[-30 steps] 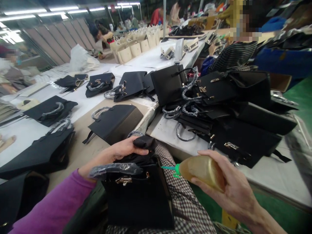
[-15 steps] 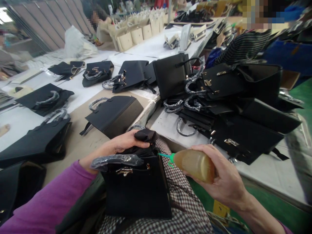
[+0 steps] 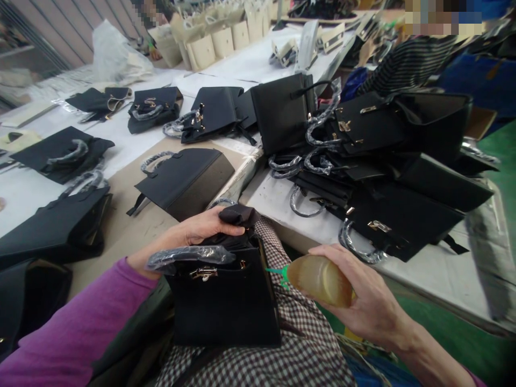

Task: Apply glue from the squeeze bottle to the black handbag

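Note:
A black handbag [image 3: 226,306] with gold hardware and a plastic-wrapped handle [image 3: 191,257] stands upright on my checked apron [image 3: 310,344]. My left hand [image 3: 207,226] grips dark fabric at the bag's top, thumb over it. In my right hand [image 3: 358,295] is a squeeze bottle [image 3: 320,279] of amber liquid, tipped sideways. Its green nozzle [image 3: 278,271] points left at the bag's right side edge; whether the tip touches cannot be made out.
Another black handbag [image 3: 187,180] lies on the cardboard just beyond my left hand. Several black bags are piled on the table [image 3: 278,215] at right. Cream bags [image 3: 221,45] stand in rows at the back. A person in a striped top [image 3: 411,64] sits at the upper right.
The bottle's nozzle has shifted down along the bag's side edge, with my right hand slightly lower. My left hand keeps its hold on the bag. The view has tilted a little.

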`<act>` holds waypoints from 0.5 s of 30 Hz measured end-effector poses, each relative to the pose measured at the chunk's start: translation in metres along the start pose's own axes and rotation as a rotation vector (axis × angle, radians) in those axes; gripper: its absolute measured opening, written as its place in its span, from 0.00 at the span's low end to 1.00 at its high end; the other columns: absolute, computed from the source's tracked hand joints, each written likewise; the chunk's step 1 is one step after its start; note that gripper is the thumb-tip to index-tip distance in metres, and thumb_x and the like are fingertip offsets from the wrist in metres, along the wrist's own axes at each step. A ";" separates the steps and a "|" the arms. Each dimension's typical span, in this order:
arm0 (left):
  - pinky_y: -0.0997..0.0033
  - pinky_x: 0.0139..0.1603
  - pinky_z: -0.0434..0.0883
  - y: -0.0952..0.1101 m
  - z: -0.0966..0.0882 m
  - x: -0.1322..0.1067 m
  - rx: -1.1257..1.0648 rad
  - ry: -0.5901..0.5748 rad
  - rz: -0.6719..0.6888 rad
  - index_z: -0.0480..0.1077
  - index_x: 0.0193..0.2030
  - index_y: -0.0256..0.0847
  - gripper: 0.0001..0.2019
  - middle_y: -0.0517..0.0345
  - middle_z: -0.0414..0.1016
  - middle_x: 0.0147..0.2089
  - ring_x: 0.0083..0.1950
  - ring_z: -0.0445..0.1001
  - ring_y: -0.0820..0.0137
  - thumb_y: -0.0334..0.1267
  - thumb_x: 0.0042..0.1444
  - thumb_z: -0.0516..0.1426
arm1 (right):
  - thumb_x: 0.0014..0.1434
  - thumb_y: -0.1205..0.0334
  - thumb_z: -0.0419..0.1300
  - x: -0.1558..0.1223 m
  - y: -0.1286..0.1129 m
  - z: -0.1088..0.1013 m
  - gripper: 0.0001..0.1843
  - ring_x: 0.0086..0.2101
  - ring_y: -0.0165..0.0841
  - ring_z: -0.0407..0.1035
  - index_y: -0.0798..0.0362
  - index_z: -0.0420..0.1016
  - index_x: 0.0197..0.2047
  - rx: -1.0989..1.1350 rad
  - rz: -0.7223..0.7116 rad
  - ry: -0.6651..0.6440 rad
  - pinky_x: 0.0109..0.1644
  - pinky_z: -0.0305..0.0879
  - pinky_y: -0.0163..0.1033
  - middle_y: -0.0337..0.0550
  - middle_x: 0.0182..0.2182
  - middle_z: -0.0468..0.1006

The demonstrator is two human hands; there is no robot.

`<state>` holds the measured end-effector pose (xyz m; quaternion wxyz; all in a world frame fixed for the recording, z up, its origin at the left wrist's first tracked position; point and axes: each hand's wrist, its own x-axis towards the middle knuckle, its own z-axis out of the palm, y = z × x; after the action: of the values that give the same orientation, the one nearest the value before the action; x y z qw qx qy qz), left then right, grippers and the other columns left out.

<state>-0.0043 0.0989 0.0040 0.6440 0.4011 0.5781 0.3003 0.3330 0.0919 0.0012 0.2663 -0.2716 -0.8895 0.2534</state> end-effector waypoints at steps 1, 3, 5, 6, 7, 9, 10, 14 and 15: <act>0.65 0.50 0.76 0.000 0.000 0.000 -0.007 0.007 -0.011 0.81 0.43 0.39 0.17 0.58 0.84 0.41 0.43 0.80 0.63 0.33 0.44 0.73 | 0.62 0.64 0.64 -0.002 0.000 0.001 0.26 0.45 0.46 0.77 0.51 0.62 0.61 0.018 0.008 -0.014 0.43 0.79 0.44 0.54 0.48 0.78; 0.62 0.51 0.76 0.001 0.001 -0.001 -0.023 0.022 -0.037 0.81 0.43 0.39 0.17 0.57 0.85 0.41 0.43 0.81 0.62 0.33 0.44 0.74 | 0.62 0.65 0.64 -0.006 -0.001 0.003 0.26 0.44 0.46 0.78 0.51 0.62 0.61 0.042 0.017 -0.036 0.42 0.79 0.44 0.54 0.48 0.78; 0.63 0.52 0.75 0.000 0.001 -0.001 -0.032 0.030 -0.036 0.81 0.43 0.39 0.18 0.57 0.85 0.42 0.44 0.81 0.63 0.32 0.44 0.74 | 0.62 0.65 0.64 -0.011 -0.001 0.006 0.27 0.44 0.45 0.78 0.51 0.62 0.61 0.053 0.032 -0.061 0.41 0.79 0.43 0.54 0.48 0.78; 0.64 0.53 0.75 -0.001 0.001 -0.001 -0.038 0.026 -0.033 0.81 0.43 0.39 0.17 0.57 0.85 0.42 0.44 0.81 0.64 0.32 0.44 0.74 | 0.62 0.65 0.64 -0.013 -0.002 0.007 0.27 0.44 0.45 0.77 0.51 0.61 0.61 0.059 0.037 -0.073 0.42 0.79 0.43 0.54 0.49 0.77; 0.66 0.53 0.75 -0.002 0.001 -0.001 -0.046 0.019 -0.032 0.81 0.43 0.39 0.17 0.58 0.85 0.41 0.44 0.81 0.65 0.32 0.44 0.73 | 0.62 0.65 0.65 -0.015 -0.002 0.008 0.27 0.44 0.45 0.77 0.51 0.61 0.62 0.067 0.041 -0.082 0.42 0.78 0.44 0.54 0.49 0.77; 0.67 0.52 0.75 -0.003 0.000 -0.002 -0.070 0.009 -0.042 0.81 0.42 0.40 0.15 0.60 0.85 0.40 0.43 0.81 0.66 0.31 0.45 0.73 | 0.62 0.65 0.65 -0.018 -0.003 0.010 0.27 0.44 0.44 0.76 0.51 0.61 0.62 0.088 0.057 -0.101 0.43 0.78 0.44 0.53 0.49 0.77; 0.67 0.51 0.75 -0.004 0.000 -0.003 -0.081 0.010 -0.051 0.81 0.42 0.40 0.15 0.60 0.85 0.40 0.42 0.81 0.67 0.31 0.45 0.73 | 0.62 0.65 0.64 -0.020 -0.003 0.011 0.27 0.43 0.43 0.76 0.50 0.61 0.62 0.101 0.069 -0.112 0.43 0.77 0.44 0.52 0.49 0.76; 0.66 0.49 0.76 -0.003 0.001 -0.005 -0.059 0.039 -0.057 0.80 0.39 0.39 0.15 0.60 0.84 0.39 0.41 0.80 0.65 0.32 0.43 0.74 | 0.61 0.63 0.66 -0.024 -0.005 0.013 0.26 0.40 0.42 0.76 0.49 0.62 0.60 0.142 0.133 -0.177 0.40 0.76 0.44 0.49 0.46 0.75; 0.66 0.50 0.76 -0.002 0.001 -0.006 -0.044 0.045 -0.054 0.80 0.39 0.39 0.15 0.59 0.84 0.39 0.41 0.80 0.65 0.33 0.43 0.74 | 0.61 0.64 0.66 -0.025 -0.006 0.014 0.26 0.40 0.42 0.76 0.49 0.63 0.59 0.147 0.150 -0.195 0.40 0.76 0.45 0.49 0.46 0.75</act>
<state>-0.0045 0.0930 0.0050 0.6474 0.3646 0.5961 0.3043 0.3409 0.0679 -0.0140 0.1781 -0.2909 -0.8674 0.3623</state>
